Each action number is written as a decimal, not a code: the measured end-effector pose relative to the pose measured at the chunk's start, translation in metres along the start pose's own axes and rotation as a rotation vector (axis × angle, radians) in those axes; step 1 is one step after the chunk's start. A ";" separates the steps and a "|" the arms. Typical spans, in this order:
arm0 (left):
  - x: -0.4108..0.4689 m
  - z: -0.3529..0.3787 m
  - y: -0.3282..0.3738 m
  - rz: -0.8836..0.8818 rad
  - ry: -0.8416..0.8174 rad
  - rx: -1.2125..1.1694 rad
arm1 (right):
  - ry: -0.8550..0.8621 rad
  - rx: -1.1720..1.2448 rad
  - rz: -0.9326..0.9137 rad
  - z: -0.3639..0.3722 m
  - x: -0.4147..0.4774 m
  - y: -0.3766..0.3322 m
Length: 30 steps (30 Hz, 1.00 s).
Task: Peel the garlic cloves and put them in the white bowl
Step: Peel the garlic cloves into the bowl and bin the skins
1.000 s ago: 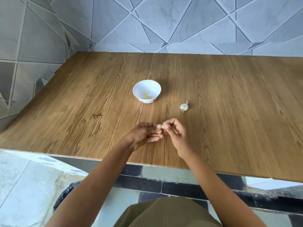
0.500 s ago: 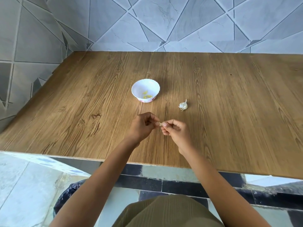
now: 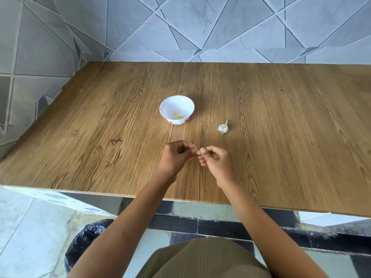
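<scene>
Pinching one garlic clove (image 3: 198,151) between them above the table (image 3: 281,127), the left hand (image 3: 176,155) and right hand (image 3: 215,159) should work nails under loose skin, then drop it into the white bowl (image 3: 177,112).

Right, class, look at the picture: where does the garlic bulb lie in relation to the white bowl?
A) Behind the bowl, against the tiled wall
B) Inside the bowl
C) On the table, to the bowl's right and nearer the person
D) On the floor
C: the garlic bulb lies on the table, apart from the white bowl, to its right and nearer the person.
</scene>
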<state>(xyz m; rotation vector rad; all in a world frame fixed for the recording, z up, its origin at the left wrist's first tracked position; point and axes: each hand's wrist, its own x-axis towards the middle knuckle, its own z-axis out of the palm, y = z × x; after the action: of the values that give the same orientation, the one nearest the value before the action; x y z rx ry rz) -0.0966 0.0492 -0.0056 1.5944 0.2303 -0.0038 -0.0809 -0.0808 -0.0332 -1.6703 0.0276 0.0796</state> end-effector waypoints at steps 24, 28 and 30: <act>0.000 -0.008 -0.005 -0.104 0.008 -0.049 | 0.095 -0.327 -0.229 -0.004 0.009 0.010; 0.002 -0.009 -0.007 -0.095 0.056 -0.059 | 0.031 -0.335 -0.166 -0.003 0.003 0.009; 0.002 -0.008 -0.007 -0.077 0.068 -0.044 | -0.053 -0.239 -0.065 -0.002 0.000 0.004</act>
<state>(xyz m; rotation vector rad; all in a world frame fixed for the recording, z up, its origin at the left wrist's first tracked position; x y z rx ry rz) -0.0968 0.0573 -0.0127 1.5422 0.3422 -0.0041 -0.0815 -0.0832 -0.0367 -1.9056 -0.0784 0.0804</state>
